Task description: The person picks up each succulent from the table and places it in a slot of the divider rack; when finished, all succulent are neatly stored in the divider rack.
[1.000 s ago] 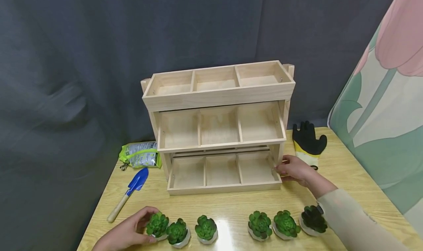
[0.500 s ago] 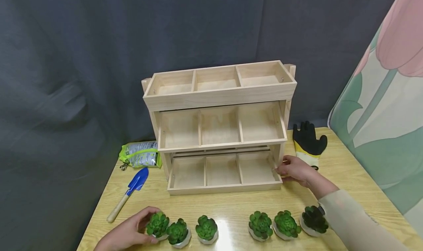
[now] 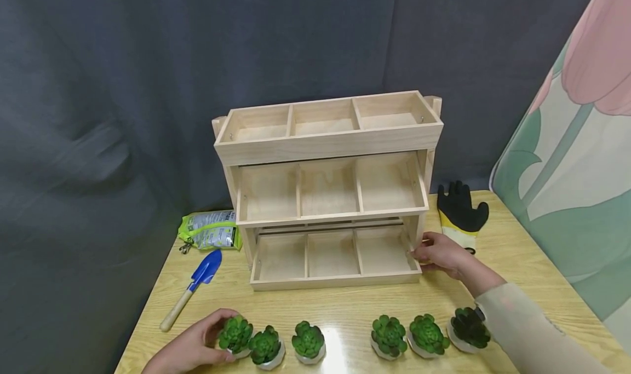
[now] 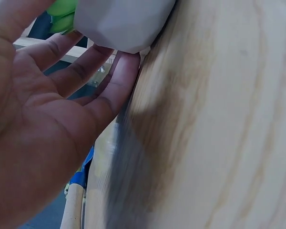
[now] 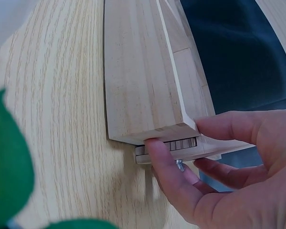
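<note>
Curling round the pale pot [image 4: 124, 21] of a small plant [image 3: 235, 334], the left grip [image 3: 191, 345] has the leftmost of a row of six, which seems to rest on the desk [image 3: 300, 305]. A second plant [image 3: 264, 345] stands just to the right of it. The right grip [image 3: 443, 255] pinches the right end of the bottom tray [image 3: 335, 282] of a three-tier wooden rack [image 3: 327, 145]. The rack stands beyond the left grip and reaches across to the right one; a screw [image 5: 180, 165] shows among the right fingers. A trowel [image 3: 206, 267] lies just beyond the left grip.

The right grip does best firm but light, steadying the tray without dragging the rack, fingertips off the screw. The left grip is better low on the pot than on the leaves, which may bend or pull loose. Any lift should go straight up first, as a sideways pull could knock the second plant. The right sleeve [image 3: 529, 324] passes close by a dark plant [image 3: 469, 327], nearer the body than the right grip, so a slightly raised forearm lessens the risk of tipping it.
</note>
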`<action>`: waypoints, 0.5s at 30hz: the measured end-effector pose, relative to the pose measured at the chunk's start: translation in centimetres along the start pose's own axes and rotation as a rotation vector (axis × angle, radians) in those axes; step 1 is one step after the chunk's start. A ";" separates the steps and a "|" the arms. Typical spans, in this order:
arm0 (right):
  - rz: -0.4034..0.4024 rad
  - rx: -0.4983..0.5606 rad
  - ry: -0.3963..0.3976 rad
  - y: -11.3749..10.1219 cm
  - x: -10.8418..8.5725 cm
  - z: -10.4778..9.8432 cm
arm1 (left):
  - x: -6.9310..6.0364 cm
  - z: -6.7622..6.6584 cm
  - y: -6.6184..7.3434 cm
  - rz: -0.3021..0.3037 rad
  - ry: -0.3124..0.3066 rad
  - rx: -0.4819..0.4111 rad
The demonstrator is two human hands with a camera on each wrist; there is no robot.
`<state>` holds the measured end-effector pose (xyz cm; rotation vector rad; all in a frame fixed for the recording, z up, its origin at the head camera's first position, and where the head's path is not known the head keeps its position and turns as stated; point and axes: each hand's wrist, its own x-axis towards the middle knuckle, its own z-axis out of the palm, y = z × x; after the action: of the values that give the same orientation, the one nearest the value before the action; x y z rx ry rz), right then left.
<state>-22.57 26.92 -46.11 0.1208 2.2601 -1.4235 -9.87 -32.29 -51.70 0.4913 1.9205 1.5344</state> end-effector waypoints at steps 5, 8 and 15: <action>0.002 0.005 -0.008 0.0 0.0 0.1 | -0.3 -0.3 -0.3 -0.032 0.038 -0.001; 0.007 0.003 -0.007 -0.1 0.1 0.1 | -0.6 -0.5 -0.2 -0.055 0.070 -0.003; 0.002 -0.001 -0.004 0.0 0.1 0.1 | -0.4 -1.1 1.1 -0.063 0.131 0.035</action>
<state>-22.64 26.83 -46.17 0.1201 2.2568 -1.4202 -10.41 -33.09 -50.43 0.3488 2.0449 1.5285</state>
